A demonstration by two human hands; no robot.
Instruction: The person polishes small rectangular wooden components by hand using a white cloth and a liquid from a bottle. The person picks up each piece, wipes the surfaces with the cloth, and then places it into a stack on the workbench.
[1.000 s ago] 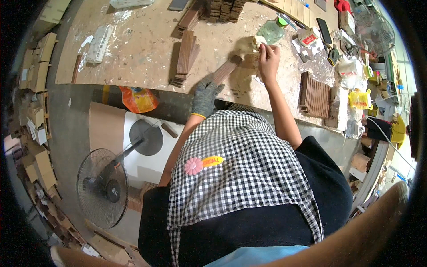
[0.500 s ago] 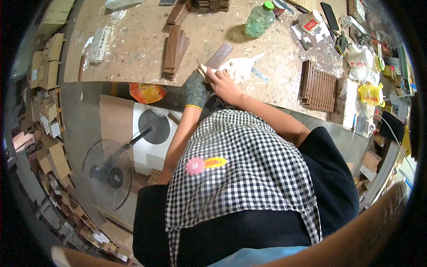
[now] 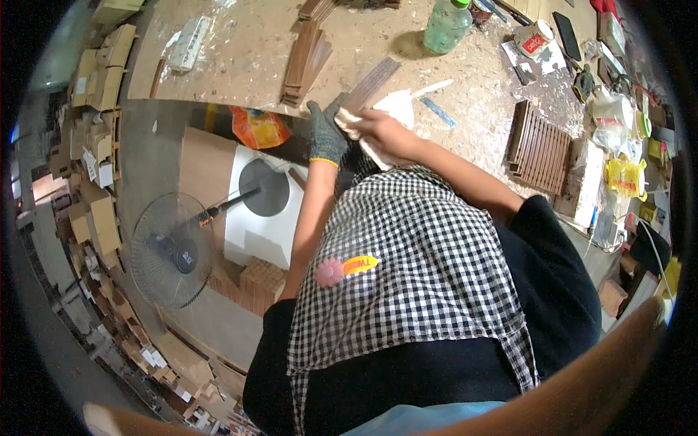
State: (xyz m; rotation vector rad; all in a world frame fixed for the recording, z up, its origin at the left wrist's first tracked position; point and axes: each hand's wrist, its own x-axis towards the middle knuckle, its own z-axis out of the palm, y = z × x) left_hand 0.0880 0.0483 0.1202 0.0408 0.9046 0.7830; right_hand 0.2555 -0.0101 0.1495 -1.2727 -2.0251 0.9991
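My left hand, in a dark grey knitted glove with a yellow cuff, is at the near end of a brown wooden slat. One gloved finger sticks out to the left; the others close at the slat's end, partly hidden. My bare right hand grips a bunched cream cloth, pressing a fold of it near that same end. Part of the cloth hangs below the hand towards my checked apron. Left of the slat lies a fanned stack of similar slats on the worktable.
A row of brown slats stands at the right table edge. Beyond my hands are a green-capped bottle, a paper cup, a phone and a blue strip. A fan stands on the floor at left.
My right hand has drawn the cloth nearer to my body, baring more of the slat. A finger of my left hand now sticks out. The whole view has shifted slightly.
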